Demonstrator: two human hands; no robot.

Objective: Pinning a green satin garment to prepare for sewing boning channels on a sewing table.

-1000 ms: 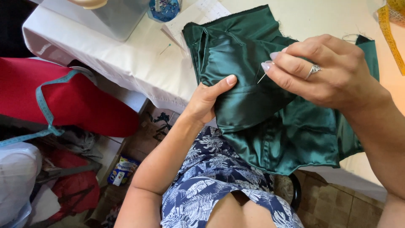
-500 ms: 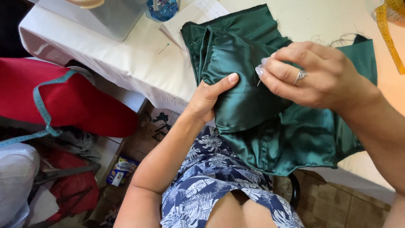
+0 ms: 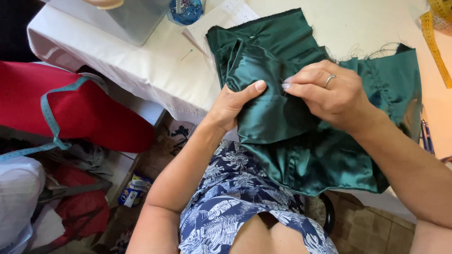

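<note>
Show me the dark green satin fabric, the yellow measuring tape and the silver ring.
dark green satin fabric (image 3: 310,160), head view, on its lower folds.
yellow measuring tape (image 3: 433,42), head view, on the strip's middle.
silver ring (image 3: 330,80), head view, on the band.

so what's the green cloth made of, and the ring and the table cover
The green cloth looks like satin, smooth and glossy, with bright sheen along its folds and frayed threads at the top edge. The ring on the right hand seems a polished silvery metal. The table cover looks like matte white woven cotton, though that is uncertain.
</note>
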